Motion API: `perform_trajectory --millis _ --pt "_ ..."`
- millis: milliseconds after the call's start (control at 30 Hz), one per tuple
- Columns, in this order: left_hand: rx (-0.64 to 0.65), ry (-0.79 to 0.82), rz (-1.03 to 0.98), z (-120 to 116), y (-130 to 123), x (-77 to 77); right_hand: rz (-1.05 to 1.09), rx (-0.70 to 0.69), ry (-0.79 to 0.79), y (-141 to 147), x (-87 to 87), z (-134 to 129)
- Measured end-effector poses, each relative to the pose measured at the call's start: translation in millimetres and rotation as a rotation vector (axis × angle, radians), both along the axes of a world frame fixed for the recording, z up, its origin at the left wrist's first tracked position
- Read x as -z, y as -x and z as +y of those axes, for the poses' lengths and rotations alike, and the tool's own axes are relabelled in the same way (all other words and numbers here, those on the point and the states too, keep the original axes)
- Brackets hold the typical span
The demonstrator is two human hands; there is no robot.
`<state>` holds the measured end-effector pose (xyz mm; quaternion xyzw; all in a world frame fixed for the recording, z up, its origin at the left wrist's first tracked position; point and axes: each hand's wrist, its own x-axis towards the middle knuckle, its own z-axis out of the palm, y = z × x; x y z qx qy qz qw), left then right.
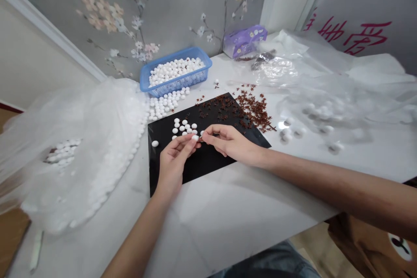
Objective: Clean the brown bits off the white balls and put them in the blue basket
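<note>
White ball (pixel 195 137), pinched between thumb and fingers of the left hand (pixel 172 163), is above a black mat (pixel 208 163); the right hand (pixel 235 144) pinches just beside it, on what I cannot tell. Beyond are loose white balls (pixel 182 128), brown star-shaped pieces (pixel 256 107) and a blue basket (pixel 182 85).

Rounded pieces (pixel 182 128): plain white
Star-shaped bits (pixel 256 107): reddish brown
Mat (pixel 206 164): solid black
Far basket (pixel 177 87): blue
Far pack (pixel 245 41): purple, white-patched
Wall (pixel 182 4): grey, peach-and-white blossom pattern
Tabletop (pixel 208 213): white, faint grey veins
</note>
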<state>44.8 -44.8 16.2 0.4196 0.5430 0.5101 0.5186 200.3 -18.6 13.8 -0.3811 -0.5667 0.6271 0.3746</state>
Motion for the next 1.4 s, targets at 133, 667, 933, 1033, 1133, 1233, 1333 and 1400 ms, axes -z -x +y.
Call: perform_trajectory --millis 133,667,933,1033,1133,1233,1333,1400 --pt "-0.039 0.007 -0.016 1.0 0.1 1.5 0.000 0.113 -0.008 0.2 5.4 2.2" --pt "0.009 0.040 -0.017 4.6 4.0 0.6 -0.080 0.164 0.136 -2.0 4.9 5.8" --pt "0.022 0.036 -0.023 4.6 4.8 1.5 0.035 0.112 0.127 -4.3 4.7 4.2" --pt "0.034 0.028 -0.019 4.0 4.5 1.3 0.094 0.058 0.122 -3.7 4.6 2.8" --pt "0.052 0.024 -0.009 3.8 4.3 1.6 0.107 0.030 0.091 -2.2 3.7 1.6" --pt "0.061 0.026 0.004 3.8 4.5 2.3 0.078 -0.023 0.066 -1.4 1.6 1.3" --pt "0.066 0.026 0.014 3.5 4.9 3.2 0.054 -0.062 0.078 -1.5 -0.7 1.7" --pt "0.070 0.021 0.018 3.1 5.2 3.7 0.048 -0.072 0.088 -1.6 -1.4 2.0"
